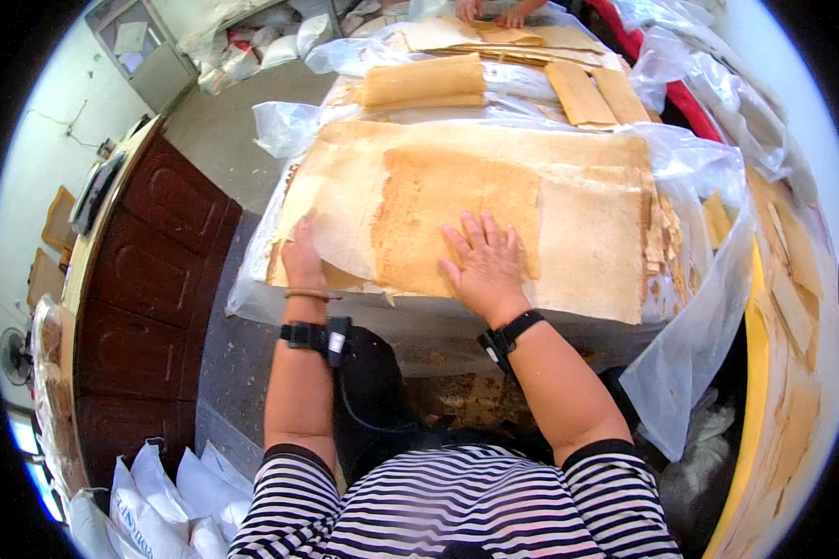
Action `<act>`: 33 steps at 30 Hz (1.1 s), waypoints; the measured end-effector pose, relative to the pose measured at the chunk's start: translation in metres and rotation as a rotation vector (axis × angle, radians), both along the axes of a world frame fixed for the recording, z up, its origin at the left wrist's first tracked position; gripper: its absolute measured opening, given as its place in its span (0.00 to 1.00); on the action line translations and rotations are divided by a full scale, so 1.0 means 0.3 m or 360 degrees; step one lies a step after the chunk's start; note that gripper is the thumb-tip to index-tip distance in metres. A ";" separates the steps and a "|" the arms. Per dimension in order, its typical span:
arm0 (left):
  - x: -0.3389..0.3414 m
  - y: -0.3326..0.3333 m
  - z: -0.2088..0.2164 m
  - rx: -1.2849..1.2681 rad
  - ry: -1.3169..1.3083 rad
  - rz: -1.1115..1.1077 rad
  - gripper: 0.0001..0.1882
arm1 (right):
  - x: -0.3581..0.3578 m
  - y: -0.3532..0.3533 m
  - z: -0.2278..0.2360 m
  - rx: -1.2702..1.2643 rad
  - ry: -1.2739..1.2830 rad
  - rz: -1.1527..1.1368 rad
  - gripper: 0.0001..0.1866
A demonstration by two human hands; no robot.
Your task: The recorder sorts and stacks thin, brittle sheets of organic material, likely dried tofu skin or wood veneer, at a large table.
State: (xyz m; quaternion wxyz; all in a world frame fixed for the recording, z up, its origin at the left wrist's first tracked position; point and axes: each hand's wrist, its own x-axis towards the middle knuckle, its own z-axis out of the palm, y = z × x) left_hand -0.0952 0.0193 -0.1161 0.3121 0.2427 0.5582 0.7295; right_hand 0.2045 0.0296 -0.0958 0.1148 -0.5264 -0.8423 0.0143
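A large, thin tan sheet (587,238) lies across the top of a stack in front of me. On its middle is a smaller, darker orange-brown sheet (447,196) with ragged edges. My right hand (485,265) rests flat on this darker piece, fingers spread. At the left side, my left hand (303,259) is closed on the edge of a pale, thin flap (340,224), whose near border curves up slightly. Some of the left fingers are hidden, and a band circles that wrist. Crumbled, layered edges (662,247) of the stack show at the right.
Folded tan sheets (421,82) and narrower pieces (583,93) lie beyond the stack. Clear plastic film (690,326) drapes around it. Another person's hands (494,11) work at the far end. A dark wooden cabinet (149,261) stands left, white sacks (158,494) lower left.
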 end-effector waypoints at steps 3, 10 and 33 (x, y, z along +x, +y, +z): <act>0.114 -0.023 0.072 0.0160 0.0369 0.0114 0.20 | -0.021 -0.005 -0.003 0.0058 0.0056 0.0030 0.29; 0.547 -0.067 0.253 0.0515 0.1890 -0.0431 0.21 | -0.007 -0.005 0.039 0.0165 0.0115 0.0050 0.28; 1.004 -0.032 0.353 0.0350 0.1905 -0.1666 0.27 | 0.069 0.000 -0.049 0.0124 0.0473 0.0050 0.29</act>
